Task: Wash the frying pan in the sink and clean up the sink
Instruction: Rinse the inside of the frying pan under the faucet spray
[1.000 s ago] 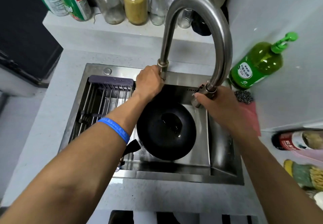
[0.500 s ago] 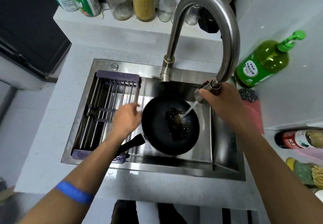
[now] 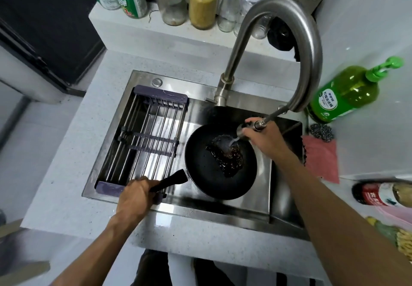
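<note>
Left hand: your left hand (image 3: 134, 198) is wrapped around the black handle (image 3: 169, 182) of the frying pan (image 3: 219, 163), at the sink's front edge.
Right hand: your right hand (image 3: 265, 138) grips the pull-out spray head (image 3: 249, 127), drawn out from the faucet (image 3: 310, 47) on its hose.
Frying pan: it sits in the sink (image 3: 223, 212) basin, right of the drain rack (image 3: 145, 138), with dark residue in its centre.
Water: a stream from the spray head lands on that residue.
Counter, right: a green soap bottle (image 3: 347, 94), a steel scourer (image 3: 321, 132) and a pink cloth (image 3: 323, 158) lie beside the sink.
</note>
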A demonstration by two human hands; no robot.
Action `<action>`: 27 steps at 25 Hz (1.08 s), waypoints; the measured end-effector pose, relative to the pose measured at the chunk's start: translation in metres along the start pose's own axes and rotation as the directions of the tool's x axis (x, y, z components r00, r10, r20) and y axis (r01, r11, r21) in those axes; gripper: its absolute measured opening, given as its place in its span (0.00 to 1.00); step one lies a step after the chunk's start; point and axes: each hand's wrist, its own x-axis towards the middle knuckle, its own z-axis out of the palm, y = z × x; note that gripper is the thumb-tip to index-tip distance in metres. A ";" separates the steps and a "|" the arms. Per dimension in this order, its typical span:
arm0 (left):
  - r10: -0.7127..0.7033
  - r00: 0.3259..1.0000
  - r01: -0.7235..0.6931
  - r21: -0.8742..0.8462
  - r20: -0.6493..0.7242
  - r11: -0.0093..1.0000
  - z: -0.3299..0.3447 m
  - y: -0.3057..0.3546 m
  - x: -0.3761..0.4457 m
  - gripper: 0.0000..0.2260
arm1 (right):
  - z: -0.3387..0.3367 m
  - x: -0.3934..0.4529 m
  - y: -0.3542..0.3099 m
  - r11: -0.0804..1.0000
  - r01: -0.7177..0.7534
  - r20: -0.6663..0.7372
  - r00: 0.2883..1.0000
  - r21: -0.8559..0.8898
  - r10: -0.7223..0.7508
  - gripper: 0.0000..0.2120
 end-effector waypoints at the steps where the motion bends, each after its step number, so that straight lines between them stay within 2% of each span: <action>1: -0.001 1.000 0.001 0.001 0.003 1.000 0.000 0.000 -0.001 0.07 | 0.005 0.004 0.004 0.999 -0.019 0.002 1.000 0.029 0.019 0.11; 3: -0.015 1.000 0.014 0.022 0.013 1.000 -0.003 0.000 -0.002 0.07 | 0.007 0.012 0.014 0.996 -0.050 -0.052 0.997 0.068 0.054 0.08; 4: -0.020 1.000 0.019 0.029 0.019 0.999 -0.004 0.001 -0.002 0.07 | 0.006 0.014 0.017 0.998 -0.059 -0.071 0.996 0.026 0.061 0.07; 6: -0.025 0.999 0.024 0.037 0.025 0.999 -0.006 0.003 -0.002 0.08 | 0.004 0.013 0.019 0.990 -0.037 -0.003 0.999 -0.133 0.037 0.08; 8: -0.019 1.000 0.019 0.018 0.021 1.000 -0.008 0.006 -0.003 0.07 | 0.005 0.009 0.019 0.984 0.003 0.061 0.998 -0.177 0.008 0.10; 11: -0.020 0.999 0.020 0.002 0.038 1.000 -0.007 0.003 -0.002 0.06 | 0.000 0.014 0.028 0.981 -0.024 -0.007 1.000 -0.193 0.023 0.12; 15: -0.028 0.999 0.029 -0.023 0.046 0.999 -0.006 0.003 -0.002 0.05 | -0.011 -0.008 0.045 0.931 -0.120 -0.062 0.993 -0.344 0.105 0.11; 20: -0.053 0.997 0.054 -0.017 0.055 0.998 -0.006 -0.001 0.000 0.07 | -0.001 -0.020 0.055 0.963 -0.186 -0.058 0.982 -0.193 0.178 0.12; 24: -0.045 0.997 0.046 -0.018 0.063 0.999 -0.007 0.000 0.001 0.08 | 0.003 -0.026 0.058 0.952 -0.170 -0.012 0.985 -0.253 0.173 0.17; 27: -0.014 0.998 0.015 -0.012 0.053 1.000 -0.009 0.002 0.001 0.08 | 0.001 -0.033 0.062 0.911 -0.179 0.033 0.978 -0.372 0.205 0.20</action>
